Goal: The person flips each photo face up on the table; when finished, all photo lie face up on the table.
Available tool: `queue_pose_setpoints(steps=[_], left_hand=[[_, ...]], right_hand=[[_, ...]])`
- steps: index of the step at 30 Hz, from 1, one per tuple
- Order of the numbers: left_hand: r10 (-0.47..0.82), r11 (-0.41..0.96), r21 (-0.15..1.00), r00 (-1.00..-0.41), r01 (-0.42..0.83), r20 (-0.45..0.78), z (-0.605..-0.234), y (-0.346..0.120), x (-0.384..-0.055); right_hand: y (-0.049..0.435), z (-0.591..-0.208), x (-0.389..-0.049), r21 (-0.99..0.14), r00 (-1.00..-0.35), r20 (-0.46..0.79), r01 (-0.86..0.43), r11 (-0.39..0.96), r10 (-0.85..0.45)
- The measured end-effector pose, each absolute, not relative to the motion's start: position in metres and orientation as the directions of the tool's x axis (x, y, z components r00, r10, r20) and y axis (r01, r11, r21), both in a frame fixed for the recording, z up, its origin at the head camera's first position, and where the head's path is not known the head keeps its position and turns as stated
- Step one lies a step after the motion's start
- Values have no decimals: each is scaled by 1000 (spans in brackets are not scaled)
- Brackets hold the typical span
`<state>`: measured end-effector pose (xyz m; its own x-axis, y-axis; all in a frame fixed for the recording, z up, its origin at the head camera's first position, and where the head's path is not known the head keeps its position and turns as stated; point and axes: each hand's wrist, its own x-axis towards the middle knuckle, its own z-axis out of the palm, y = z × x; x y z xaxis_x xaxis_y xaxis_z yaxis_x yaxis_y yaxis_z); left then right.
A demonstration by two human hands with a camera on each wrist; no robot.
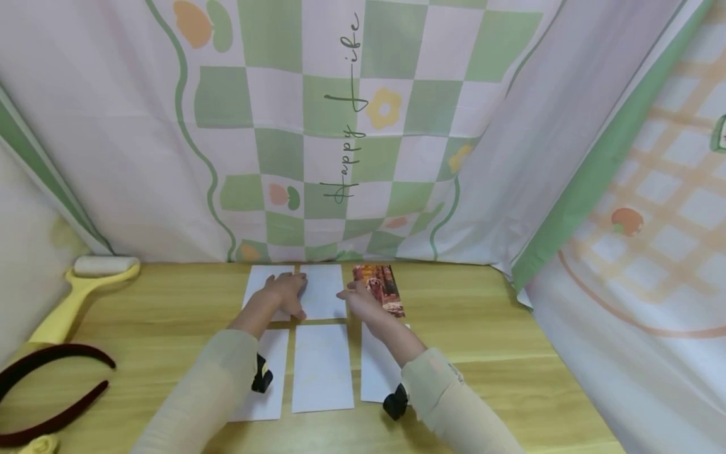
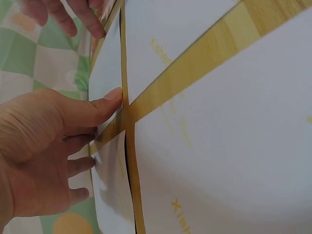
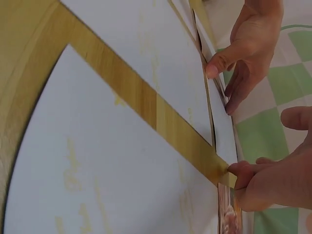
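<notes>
On the wooden table lie white photo prints, face down in two rows, with faint yellow lettering on their backs. My left hand [image 1: 285, 294] lies across the gap between the back-left print [image 1: 259, 277] and the back-middle print [image 1: 323, 290]. Its thumb [image 2: 113, 96] touches the near left corner of the back-middle print, and the fingers spread toward the far side. My right hand [image 1: 365, 302] is at the gap right of that print, partly covering a face-up photo [image 1: 391, 291] in reddish autumn colours. Its fingers are extended, pinching nothing that I can see.
Nearer me lie more white prints, front-left [image 1: 272, 378], front-middle [image 1: 322, 369] and front-right [image 1: 377, 372]. At the left are a yellow-handled lint roller [image 1: 70, 293], a dark red headband [image 1: 62, 353] and a small yellow item [image 1: 42, 444]. A checkered curtain [image 1: 329, 151] hangs along the back edge.
</notes>
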<state>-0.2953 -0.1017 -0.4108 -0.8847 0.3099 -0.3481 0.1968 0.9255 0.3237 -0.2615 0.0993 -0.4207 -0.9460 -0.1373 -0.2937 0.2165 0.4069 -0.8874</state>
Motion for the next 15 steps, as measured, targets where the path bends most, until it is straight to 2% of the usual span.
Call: queue_pose_setpoints(steps=[8,15], left_hand=[[317,922,327,-891,208,-325,-414,-102,-297],[316,923,320,-895,214,-316,-415,-105,-297]], right_hand=[[98,-420,-265,-930,-947,-284,235,282,-148],[95,-418,-270,-934,-931,-344,353,-60,-123]])
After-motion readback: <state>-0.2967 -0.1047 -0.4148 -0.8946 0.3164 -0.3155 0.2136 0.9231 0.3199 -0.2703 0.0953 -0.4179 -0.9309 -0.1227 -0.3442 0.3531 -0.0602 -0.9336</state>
